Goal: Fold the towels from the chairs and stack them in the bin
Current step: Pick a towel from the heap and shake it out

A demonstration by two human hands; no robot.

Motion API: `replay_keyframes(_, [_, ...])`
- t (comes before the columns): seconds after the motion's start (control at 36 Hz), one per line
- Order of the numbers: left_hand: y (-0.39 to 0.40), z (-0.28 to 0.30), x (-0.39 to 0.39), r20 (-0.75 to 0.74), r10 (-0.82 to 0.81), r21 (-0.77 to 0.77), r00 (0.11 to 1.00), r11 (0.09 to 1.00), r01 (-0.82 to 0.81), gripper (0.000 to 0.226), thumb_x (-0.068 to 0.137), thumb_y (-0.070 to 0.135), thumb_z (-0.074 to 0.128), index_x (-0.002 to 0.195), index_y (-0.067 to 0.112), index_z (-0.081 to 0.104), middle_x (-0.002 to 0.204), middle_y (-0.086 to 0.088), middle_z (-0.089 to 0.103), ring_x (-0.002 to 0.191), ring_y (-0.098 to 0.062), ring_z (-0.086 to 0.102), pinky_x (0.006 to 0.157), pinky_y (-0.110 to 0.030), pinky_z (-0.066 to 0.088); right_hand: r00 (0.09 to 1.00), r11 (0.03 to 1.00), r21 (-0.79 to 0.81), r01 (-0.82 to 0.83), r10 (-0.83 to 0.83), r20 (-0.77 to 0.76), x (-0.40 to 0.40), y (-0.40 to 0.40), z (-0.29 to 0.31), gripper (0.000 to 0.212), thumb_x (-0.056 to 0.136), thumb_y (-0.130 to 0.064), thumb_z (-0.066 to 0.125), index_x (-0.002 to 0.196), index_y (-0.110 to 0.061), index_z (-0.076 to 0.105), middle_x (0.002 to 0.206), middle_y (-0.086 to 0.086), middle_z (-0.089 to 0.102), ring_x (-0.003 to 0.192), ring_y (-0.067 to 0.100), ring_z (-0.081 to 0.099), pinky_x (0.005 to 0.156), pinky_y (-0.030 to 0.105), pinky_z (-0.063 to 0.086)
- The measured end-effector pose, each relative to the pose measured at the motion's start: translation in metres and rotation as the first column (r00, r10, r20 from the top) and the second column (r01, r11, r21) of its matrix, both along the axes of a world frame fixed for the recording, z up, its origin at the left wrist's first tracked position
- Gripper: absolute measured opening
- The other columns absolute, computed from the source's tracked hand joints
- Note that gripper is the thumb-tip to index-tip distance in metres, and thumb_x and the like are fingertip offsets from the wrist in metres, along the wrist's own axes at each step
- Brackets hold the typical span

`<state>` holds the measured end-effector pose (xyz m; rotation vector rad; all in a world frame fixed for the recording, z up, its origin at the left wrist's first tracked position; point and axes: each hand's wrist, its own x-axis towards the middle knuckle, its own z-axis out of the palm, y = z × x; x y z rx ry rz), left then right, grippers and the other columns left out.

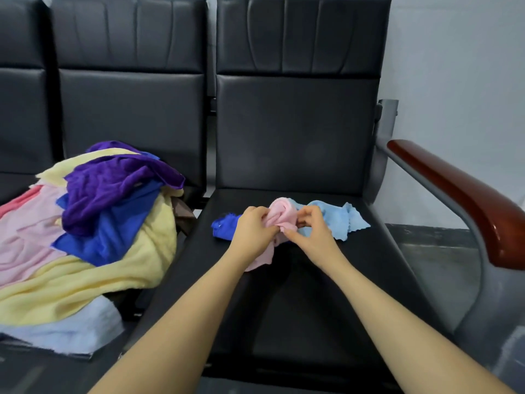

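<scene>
Both hands closed on 1 crumpled pale pink terry towel (279, 220) at the middle of the black padded chair seat (321, 294): left hand (252, 227) pinching its left side, right hand (311, 226) pinching its right, thumbs nearly meeting. Lying against it on the seat, a royal blue microfibre cloth (223, 224) to the left and a light blue scallop-edged cloth (341, 220) to the right, both partly tucked under the bunch.

Risks, as judged: lifting without finding true corners, giving a lopsided fold; dragging either neighbour cloth up with the pink one, then dropping it off the front edge; snagging a twisted hem and folding a wad.

Heaped on the next seat, a loose pile of yellow, purple, blue, pink and white towels (85, 231), unfolded. No bin in view.
</scene>
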<state>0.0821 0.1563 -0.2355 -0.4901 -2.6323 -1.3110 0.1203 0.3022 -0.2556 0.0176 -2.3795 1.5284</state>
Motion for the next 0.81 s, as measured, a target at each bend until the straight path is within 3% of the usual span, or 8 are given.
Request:
replay_keyframes(0.19, [-0.01, 0.015, 0.018, 0.013, -0.018, 0.136, 1.0, 0.991, 0.016, 0.031, 0.088, 0.025, 0.063, 0.117, 0.016, 0.057, 0.101, 0.007, 0.06, 0.093, -0.009, 0.055, 0.072, -0.016, 0.04, 0.993, 0.997, 0.068, 0.029, -0.021, -0.115, 0.015, -0.002, 0.018, 0.007, 0.092, -0.018, 0.061, 0.086, -0.022, 0.06, 0.088, -0.009, 0.059, 0.08, 0.003, 0.053, 0.066, 0.01, 0.042])
replay_keyframes(0.31, [-0.014, 0.02, 0.024, -0.073, 0.062, -0.098, 0.995, 0.993, -0.069, 0.018, 0.094, 0.02, 0.049, 0.11, 0.016, 0.055, 0.104, 0.0, 0.063, 0.096, -0.019, 0.058, 0.078, -0.03, 0.046, 0.972, 0.99, 0.044, 0.132, -0.121, -0.2, 0.019, -0.002, 0.027, 0.007, 0.092, -0.014, 0.059, 0.089, -0.016, 0.064, 0.097, -0.005, 0.053, 0.083, 0.005, 0.052, 0.067, 0.002, 0.039])
replay_keyframes(0.39, [-0.015, 0.017, 0.027, -0.204, 0.062, -0.317, 0.977, 0.94, -0.126, 0.025, 0.091, 0.01, 0.045, 0.111, 0.016, 0.059, 0.118, 0.001, 0.054, 0.113, -0.024, 0.044, 0.087, -0.029, 0.03, 0.955, 0.98, -0.047, 0.193, -0.198, -0.22, 0.023, -0.004, 0.033, 0.011, 0.094, -0.015, 0.055, 0.09, -0.014, 0.065, 0.1, 0.001, 0.054, 0.076, 0.006, 0.051, 0.065, 0.004, 0.039])
replay_keyframes(0.47, [-0.011, 0.014, 0.037, -0.157, -0.017, -0.292, 0.987, 0.956, -0.03, 0.029, 0.088, 0.015, 0.05, 0.115, 0.019, 0.058, 0.121, 0.006, 0.051, 0.113, -0.019, 0.037, 0.086, -0.026, 0.02, 0.965, 0.985, -0.043, 0.167, -0.172, -0.199, 0.026, -0.007, 0.036, 0.013, 0.094, -0.015, 0.054, 0.088, -0.016, 0.065, 0.095, 0.004, 0.062, 0.074, 0.007, 0.051, 0.063, 0.012, 0.041])
replay_keyframes(0.56, [-0.004, 0.016, 0.046, -0.072, -0.061, -0.194, 0.996, 0.98, 0.046, 0.034, 0.086, 0.022, 0.052, 0.121, 0.022, 0.054, 0.115, 0.007, 0.055, 0.104, -0.015, 0.038, 0.089, -0.027, 0.024, 0.969, 0.987, -0.076, 0.142, -0.154, -0.194, 0.032, -0.01, 0.04, 0.015, 0.094, -0.01, 0.051, 0.088, -0.015, 0.064, 0.088, 0.004, 0.065, 0.067, 0.005, 0.05, 0.059, 0.011, 0.041])
replay_keyframes(0.61, [-0.002, 0.019, 0.048, -0.07, -0.075, -0.178, 0.995, 0.982, 0.062, 0.027, 0.09, 0.023, 0.05, 0.115, 0.018, 0.057, 0.109, 0.004, 0.057, 0.102, -0.016, 0.039, 0.088, -0.028, 0.025, 0.968, 0.983, -0.116, 0.145, -0.166, -0.19, 0.033, -0.011, 0.044, 0.015, 0.094, -0.008, 0.049, 0.091, -0.011, 0.064, 0.088, 0.002, 0.065, 0.069, 0.005, 0.053, 0.058, 0.009, 0.042])
replay_keyframes(0.69, [0.0, 0.021, 0.047, -0.127, -0.026, -0.204, 0.992, 0.979, -0.001, 0.025, 0.093, 0.024, 0.046, 0.086, 0.004, 0.059, 0.093, -0.006, 0.058, 0.094, -0.023, 0.045, 0.075, -0.029, 0.019, 0.971, 0.958, -0.252, 0.134, -0.178, -0.16, 0.034, -0.01, 0.048, 0.018, 0.092, -0.005, 0.047, 0.09, -0.011, 0.064, 0.08, -0.001, 0.064, 0.06, 0.007, 0.054, 0.059, 0.017, 0.045])
replay_keyframes(0.81, [-0.002, 0.022, 0.045, -0.119, 0.061, -0.113, 0.991, 0.991, -0.074, 0.026, 0.093, 0.025, 0.05, 0.073, 0.01, 0.049, 0.069, 0.001, 0.048, 0.075, -0.02, 0.045, 0.068, -0.029, 0.027, 0.972, 0.943, -0.306, 0.131, -0.183, -0.147, 0.038, -0.009, 0.049, 0.021, 0.093, 0.0, 0.043, 0.091, -0.013, 0.059, 0.086, 0.001, 0.062, 0.057, 0.003, 0.053, 0.055, 0.014, 0.044])
